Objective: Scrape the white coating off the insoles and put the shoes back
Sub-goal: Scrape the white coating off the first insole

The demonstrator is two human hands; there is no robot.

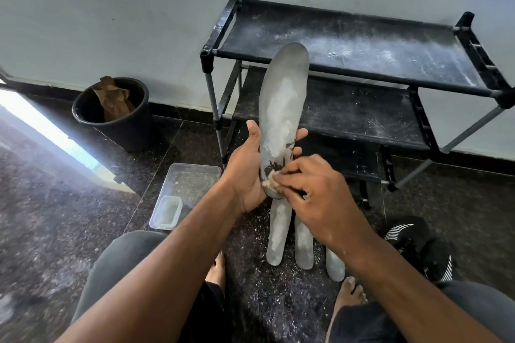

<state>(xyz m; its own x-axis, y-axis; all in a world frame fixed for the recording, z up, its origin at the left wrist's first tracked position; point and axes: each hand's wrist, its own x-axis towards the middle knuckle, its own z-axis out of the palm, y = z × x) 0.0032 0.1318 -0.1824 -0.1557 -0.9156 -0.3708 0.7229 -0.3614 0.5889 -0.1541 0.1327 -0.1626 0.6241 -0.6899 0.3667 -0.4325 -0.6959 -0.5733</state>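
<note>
The long grey foam insole with white patches is held up in front of the black metal shoe rack. The left hand grips its heel end. The right hand pinches a small pale scraping thing, too small to name, against the heel. This looks like the scraping step. Next, the scraping should move up to the white middle. Three more grey insoles lie on the floor. Two black striped shoes wait nearby.

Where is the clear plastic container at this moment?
In the head view, the clear plastic container sits on the dark floor, left of the left hand, below the black bucket.
</note>
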